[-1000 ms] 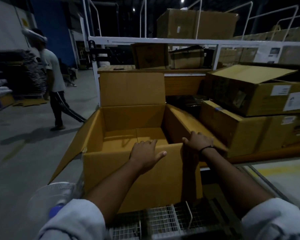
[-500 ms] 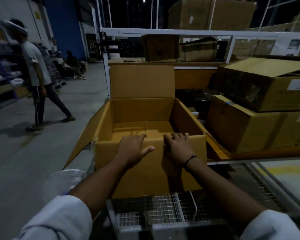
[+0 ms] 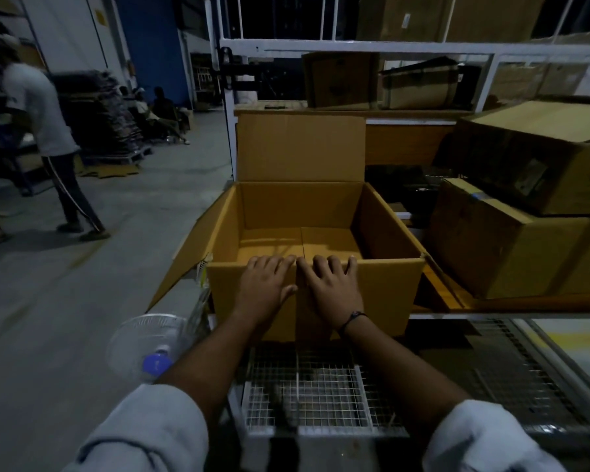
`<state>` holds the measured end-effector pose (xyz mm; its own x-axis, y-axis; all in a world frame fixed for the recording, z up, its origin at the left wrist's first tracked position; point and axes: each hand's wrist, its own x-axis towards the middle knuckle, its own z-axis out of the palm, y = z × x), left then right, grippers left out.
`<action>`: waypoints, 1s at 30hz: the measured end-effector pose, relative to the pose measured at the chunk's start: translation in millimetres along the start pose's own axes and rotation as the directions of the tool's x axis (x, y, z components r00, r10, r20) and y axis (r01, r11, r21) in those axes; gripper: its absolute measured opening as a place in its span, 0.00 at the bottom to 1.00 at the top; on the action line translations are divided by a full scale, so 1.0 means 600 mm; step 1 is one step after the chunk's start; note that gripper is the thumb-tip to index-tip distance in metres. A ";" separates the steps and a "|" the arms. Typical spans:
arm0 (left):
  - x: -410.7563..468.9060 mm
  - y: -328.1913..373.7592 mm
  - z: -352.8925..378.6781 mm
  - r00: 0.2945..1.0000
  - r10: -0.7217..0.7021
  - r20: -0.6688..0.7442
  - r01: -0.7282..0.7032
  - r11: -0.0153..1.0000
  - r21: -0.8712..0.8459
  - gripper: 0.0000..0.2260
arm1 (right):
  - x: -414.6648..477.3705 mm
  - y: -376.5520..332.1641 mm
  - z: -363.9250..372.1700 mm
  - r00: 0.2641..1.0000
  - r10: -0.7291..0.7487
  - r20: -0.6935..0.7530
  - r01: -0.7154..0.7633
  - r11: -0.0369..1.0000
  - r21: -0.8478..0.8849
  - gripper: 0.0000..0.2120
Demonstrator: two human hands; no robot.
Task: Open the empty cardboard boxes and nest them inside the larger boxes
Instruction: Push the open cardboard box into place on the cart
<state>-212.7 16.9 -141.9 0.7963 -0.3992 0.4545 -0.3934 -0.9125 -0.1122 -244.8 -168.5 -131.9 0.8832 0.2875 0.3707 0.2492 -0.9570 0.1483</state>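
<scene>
An open, empty cardboard box (image 3: 300,212) stands in front of me, with its far flap upright and its left flap hanging outward. My left hand (image 3: 266,284) and my right hand (image 3: 331,287) lie side by side on the box's near wall, fingers spread and fairly straight. Their fingertips reach the top rim. Neither hand grips anything.
A wire-mesh basket (image 3: 307,396) sits below the box. A white fan (image 3: 143,345) stands at lower left. Two closed cardboard boxes (image 3: 511,247) are stacked at the right, with more on the white rack (image 3: 355,47) behind. A person (image 3: 41,114) walks at far left.
My right hand slid left from the box's right corner to lie beside my left hand. The box now sits squarer to me. The person has walked further left.
</scene>
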 end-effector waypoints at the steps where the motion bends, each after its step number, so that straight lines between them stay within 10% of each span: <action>1: 0.000 0.000 0.001 1.000 -0.001 -0.006 0.001 1.000 -0.006 0.30 | -0.001 0.003 0.003 1.000 -0.005 -0.015 0.005 1.000 -0.002 0.34; 30: -0.078 -0.114 0.000 0.993 -0.116 -0.034 0.116 0.993 0.018 0.53 | -0.074 0.155 0.033 0.991 0.127 -0.039 -0.124 0.990 0.068 0.48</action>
<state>-223.2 98.1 -155.5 0.8204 -0.2878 0.4940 -0.2897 -0.9542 -0.0748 -252.6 -271.2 -152.7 0.8913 0.1653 0.4221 0.1646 -0.9856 0.0385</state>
